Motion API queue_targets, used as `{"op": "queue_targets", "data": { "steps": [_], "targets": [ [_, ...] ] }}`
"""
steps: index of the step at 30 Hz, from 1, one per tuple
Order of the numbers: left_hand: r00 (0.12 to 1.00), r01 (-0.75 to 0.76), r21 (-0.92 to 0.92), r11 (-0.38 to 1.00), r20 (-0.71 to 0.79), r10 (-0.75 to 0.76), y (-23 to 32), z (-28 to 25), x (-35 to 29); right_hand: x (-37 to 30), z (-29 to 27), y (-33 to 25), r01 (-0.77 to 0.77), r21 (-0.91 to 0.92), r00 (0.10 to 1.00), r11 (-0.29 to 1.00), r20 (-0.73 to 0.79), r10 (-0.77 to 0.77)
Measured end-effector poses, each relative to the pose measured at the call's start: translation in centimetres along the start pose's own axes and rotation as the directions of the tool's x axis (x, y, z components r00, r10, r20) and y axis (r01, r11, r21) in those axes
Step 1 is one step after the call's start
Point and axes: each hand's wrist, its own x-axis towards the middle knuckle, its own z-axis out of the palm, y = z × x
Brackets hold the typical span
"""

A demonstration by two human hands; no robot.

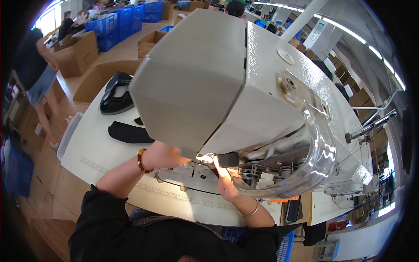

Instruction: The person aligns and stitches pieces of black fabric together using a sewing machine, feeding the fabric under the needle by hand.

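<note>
A large grey-white sewing machine [192, 74] fills the middle, its head hiding part of the work area. My left hand [163, 156], with a beaded bracelet, reaches in under the left side of the head; its fingers are blurred and partly hidden. My right hand [226, 185], wearing a bangle, is raised to the lit needle area, fingers close together. Something dark shows beside those fingers, too hidden to name. Left of my left hand, a black fabric piece [128, 132] lies on the white table [87, 146]. Behind it sits a glossy black object with a handle-like opening [117, 94].
A clear curved plastic guard [321, 161] juts out right of my right hand. Printed ruler strips [174, 194] run along the table. Cardboard boxes [78, 52] and blue crates [107, 30] stand beyond; a person [37, 65] stands at far left.
</note>
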Motion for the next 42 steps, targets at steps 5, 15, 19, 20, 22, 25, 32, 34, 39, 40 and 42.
{"op": "queue_targets", "data": {
  "steps": [5, 15, 19, 20, 22, 25, 32, 34, 39, 40, 42],
  "targets": [
    [0.919, 0.354, -0.547, 0.758, 0.056, -0.389, -5.8, -2.5, 0.4, 0.4, -0.8, -2.3, -0.077, -0.174, 0.993, 0.982, 0.073, 0.091],
    [0.985, 0.172, 0.679, 0.714, -0.142, -0.103, -1.7, -12.7, -1.9, 0.3, -9.9, -3.7, -0.175, -0.213, 0.956, 0.961, -0.271, 0.114],
    [0.929, 0.275, 0.864, 0.422, -0.127, -0.347, -7.6, -14.9, -6.1, -3.9, -11.0, -2.6, -0.287, -0.152, 0.903, 0.946, -0.373, 0.214],
    [0.877, 0.318, 0.890, 0.326, -0.146, -0.457, -8.9, -15.5, -6.7, -5.4, -11.3, -2.4, -0.361, -0.185, 0.878, 0.914, -0.397, 0.267],
    [0.886, 0.290, 0.876, 0.385, -0.093, -0.455, -11.7, -16.4, -7.0, -10.1, -12.6, -2.3, -0.543, -0.095, 0.757, 0.835, -0.487, 0.437],
    [0.889, 0.251, 0.868, 0.427, -0.033, -0.456, -13.8, -17.0, -5.3, -18.1, -15.3, -3.0, -0.783, 0.026, 0.461, 0.621, -0.646, 0.608],
    [0.722, -0.181, 0.944, 0.275, 0.318, -0.615, -28.7, -27.1, -10.2, -37.9, -19.9, -6.2, -0.872, 0.382, -0.183, 0.307, -0.835, 0.520],
    [0.679, -0.036, 0.973, 0.227, 0.190, -0.709, -30.8, -26.9, -10.1, -45.1, -19.7, -8.8, -0.953, 0.296, -0.215, 0.057, -0.798, 0.563],
    [0.776, 0.008, 0.940, 0.342, 0.210, -0.594, -29.4, -27.3, -9.2, -55.1, -12.8, -12.7, -0.837, -0.217, -0.362, -0.502, -0.468, 0.806],
    [0.755, 0.003, 0.925, 0.381, 0.247, -0.607, -28.2, -23.9, -7.3, -57.2, -12.0, -13.7, -0.839, -0.251, -0.338, -0.483, -0.455, 0.824],
    [0.693, 0.058, 0.943, 0.328, 0.199, -0.693, -23.9, -21.5, -6.7, -55.9, -9.3, -11.7, -0.822, -0.317, -0.361, -0.472, -0.351, 0.864]
  ]
}}
